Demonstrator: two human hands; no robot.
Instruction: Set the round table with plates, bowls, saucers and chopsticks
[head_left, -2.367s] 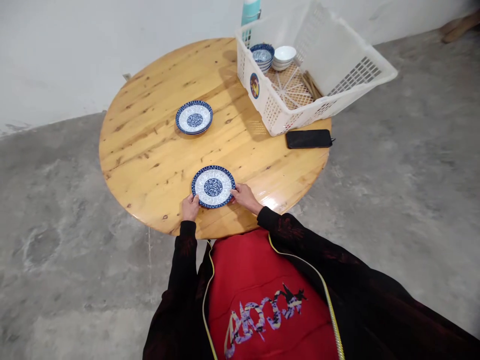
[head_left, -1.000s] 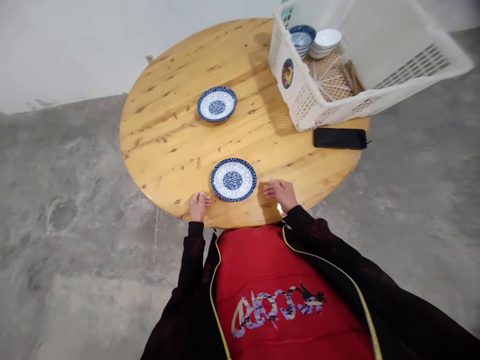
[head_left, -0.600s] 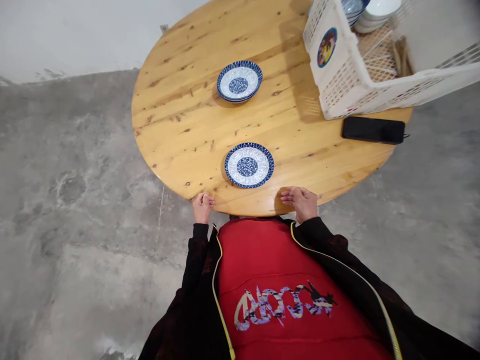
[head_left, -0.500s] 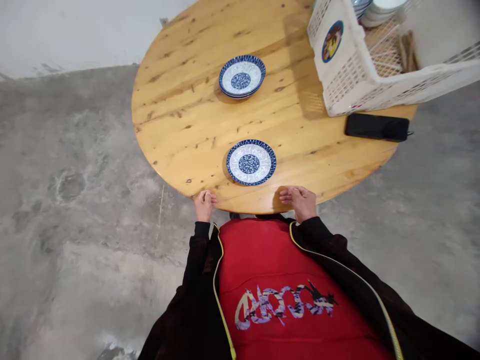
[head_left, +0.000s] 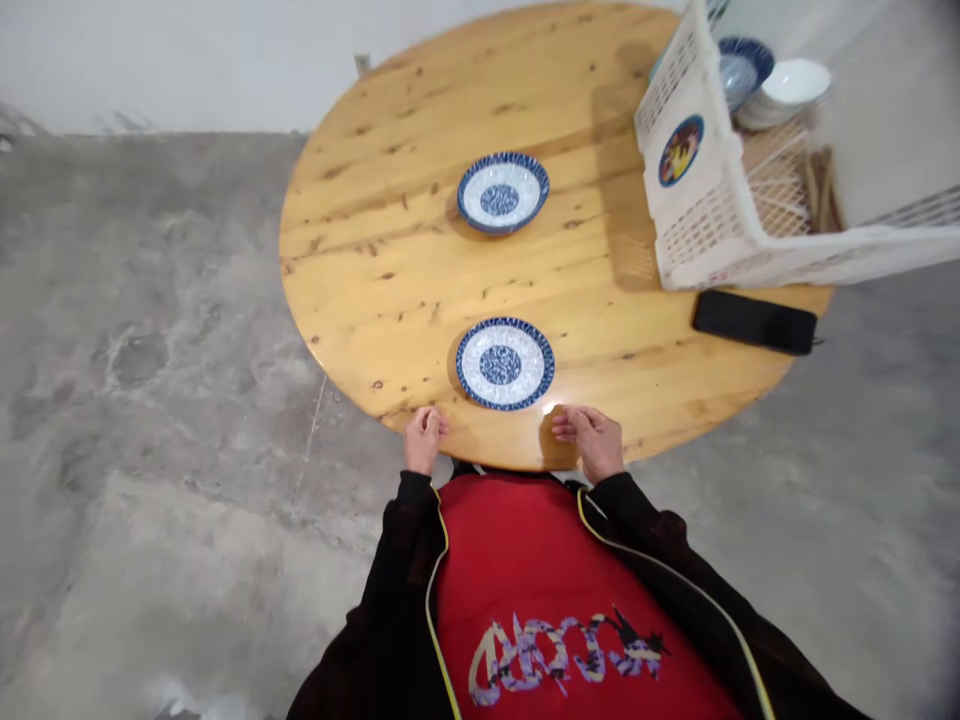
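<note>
A blue-and-white plate (head_left: 505,364) lies flat near the table's front edge, between and just beyond my two hands. My left hand (head_left: 425,438) is at the edge on the plate's near left, fingers loosely bent and holding nothing. On the near right, my right hand (head_left: 590,440) hovers over or rests on the edge, fingers extended inward and empty; I cannot tell which. Neither hand touches the plate. Farther back sits a second blue-and-white dish (head_left: 502,194) with the same pattern, seemingly stacked on another.
At the right of the round wooden table (head_left: 375,300) stands a white plastic crate (head_left: 697,240). It holds white bowls (head_left: 796,82), a blue-rimmed bowl (head_left: 742,72) and wooden sticks (head_left: 823,190). A black phone (head_left: 754,321) lies in front of the crate, by the table edge.
The view has tilted, so the table and dishes appear lower in the picture. Both hands have come slightly inward toward the near plate. The plates stay in place.
</note>
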